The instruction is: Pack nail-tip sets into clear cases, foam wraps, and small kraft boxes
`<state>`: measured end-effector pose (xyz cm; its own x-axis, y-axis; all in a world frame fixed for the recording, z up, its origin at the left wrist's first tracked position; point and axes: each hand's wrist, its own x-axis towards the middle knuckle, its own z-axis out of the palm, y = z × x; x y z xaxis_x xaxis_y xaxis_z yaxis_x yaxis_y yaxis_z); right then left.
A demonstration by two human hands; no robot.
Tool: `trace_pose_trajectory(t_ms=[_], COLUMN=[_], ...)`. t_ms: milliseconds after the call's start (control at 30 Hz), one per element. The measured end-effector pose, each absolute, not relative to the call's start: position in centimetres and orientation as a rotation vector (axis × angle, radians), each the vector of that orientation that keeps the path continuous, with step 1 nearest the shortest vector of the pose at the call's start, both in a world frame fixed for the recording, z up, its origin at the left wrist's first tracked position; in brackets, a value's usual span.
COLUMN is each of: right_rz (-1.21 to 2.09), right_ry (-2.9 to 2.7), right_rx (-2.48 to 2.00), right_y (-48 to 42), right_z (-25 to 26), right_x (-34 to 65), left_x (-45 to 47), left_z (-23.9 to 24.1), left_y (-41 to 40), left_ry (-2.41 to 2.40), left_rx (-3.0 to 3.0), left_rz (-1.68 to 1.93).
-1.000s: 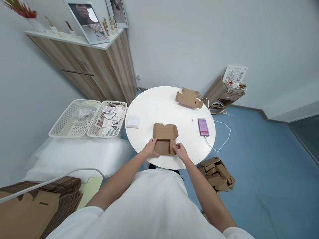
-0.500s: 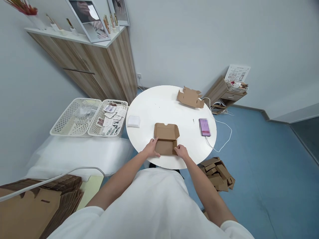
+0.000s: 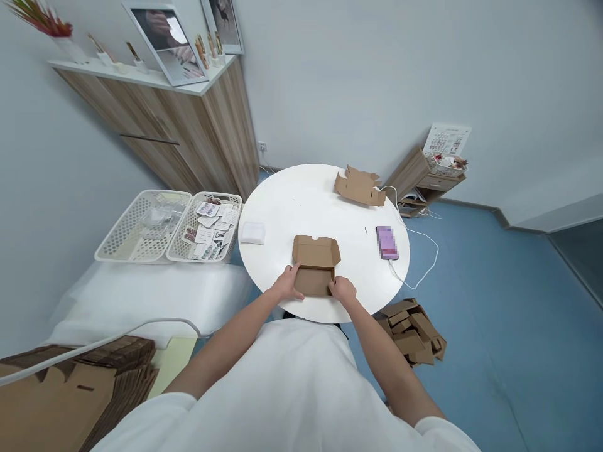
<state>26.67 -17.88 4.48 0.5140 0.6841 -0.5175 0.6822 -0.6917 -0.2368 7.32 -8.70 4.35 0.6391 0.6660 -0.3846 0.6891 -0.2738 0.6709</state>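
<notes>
A small brown cardboard box (image 3: pixel 315 282) lies at the near side of the white round table (image 3: pixel 287 201), its lid raised and leaning away from me. My left hand (image 3: pixel 287 284) grips the left side of the box, thumb along the back corner and fingers at the front. At the right wall my right hand (image 3: pixel 342 289) is closed on the cardboard, fingertips tucked over its edge. Behind, to the right, rests an unfolded cardboard box blank (image 3: pixel 360 187). A stack of white squares (image 3: pixel 253 233) sits on the table's left.
A phone (image 3: pixel 387 242) with a white cable lies on the table's right side. Two white baskets (image 3: pixel 170 251) stand left, one holding cards. Folded cardboard (image 3: pixel 412 333) lies on the floor at right; more flat cardboard (image 3: pixel 56 402) is stacked at lower left.
The right wall flap of the box, which stood inward before, is now folded down into the wall under my right hand. My left hand keeps its place on the box.
</notes>
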Motion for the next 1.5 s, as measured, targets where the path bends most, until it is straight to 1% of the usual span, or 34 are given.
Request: trace_pose_trajectory(t_ms=[300, 433, 567, 733, 933, 1200, 1333, 1500], right_rz=[0.903, 0.907, 0.909, 0.963, 1.121, 1.141, 1.142, 1.221], right_ry=[-1.186, -1.138, -1.054, -0.904, -0.67, -0.498, -0.473, -0.465], right_rx=[-2.724, -2.713, -2.668, -2.354, -2.024, -1.851, -1.797, -1.771], right_y=[-18.5, -19.3, -20.3, -21.6, -21.9, -20.6, -20.0, -20.3], right_z=[5.0, 5.2, 5.4, 5.3, 5.4, 5.4, 5.1, 4.4], right_x=[27.4, 27.8, 28.1, 28.2, 27.9, 30.7, 32.1, 32.9], left_x=[7.5, 7.3, 7.1, 7.0, 8.2, 11.9, 13.4, 13.5], left_z=[5.0, 5.1, 4.2, 2.7, 2.7, 3.3, 3.1, 2.3], left_y=[-8.9, -9.6, -10.5, -11.7, -12.6, -11.4, -11.1, -11.7], left_ry=[1.015, 0.969, 1.024, 1.161, 1.14, 1.152, 1.181, 1.229], left_rx=[2.011, 1.977, 1.914, 1.703, 1.499, 1.417, 1.384, 1.386], left_rz=[-0.015, 0.08, 0.196, 0.328, 0.421, 0.407, 0.433, 0.406])
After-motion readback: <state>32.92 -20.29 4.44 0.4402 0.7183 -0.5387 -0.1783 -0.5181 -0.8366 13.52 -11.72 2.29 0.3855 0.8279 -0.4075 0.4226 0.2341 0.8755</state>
